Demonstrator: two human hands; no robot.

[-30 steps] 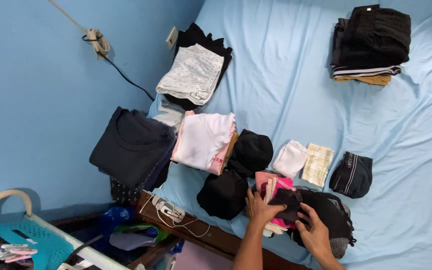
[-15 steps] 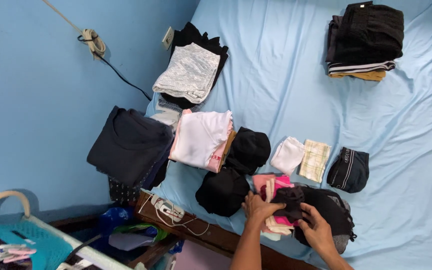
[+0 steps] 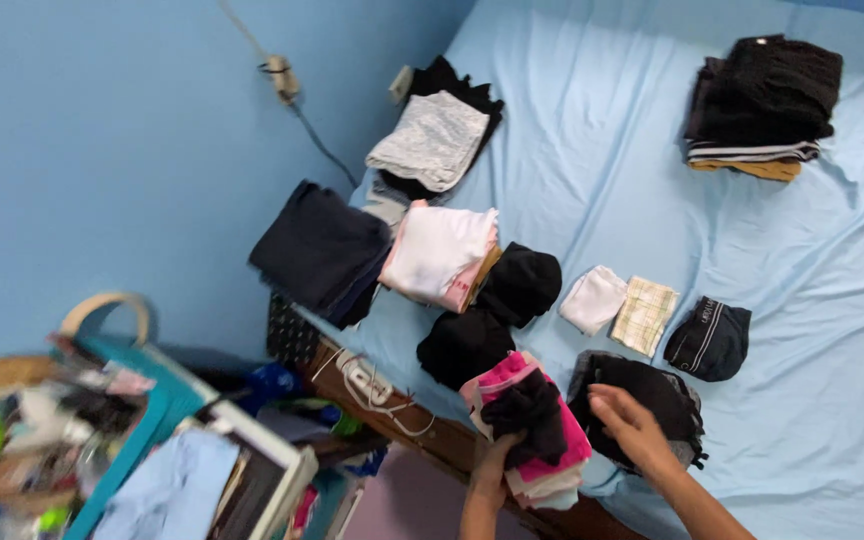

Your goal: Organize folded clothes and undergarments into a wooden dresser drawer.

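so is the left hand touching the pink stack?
Touching. The head view shows the left hand gripping the pink stack from underneath, fingers wrapped on its near edge.

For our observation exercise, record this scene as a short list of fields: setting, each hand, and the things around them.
Setting: bed with light blue sheet, blue wall alongside
Left hand: holds up a small stack of folded pink and dark clothes from below
Right hand: open, over a dark pile
Nearby: white and pink stack, checked cloth, dark stack at the far corner
Beside bed: teal basket, blurred
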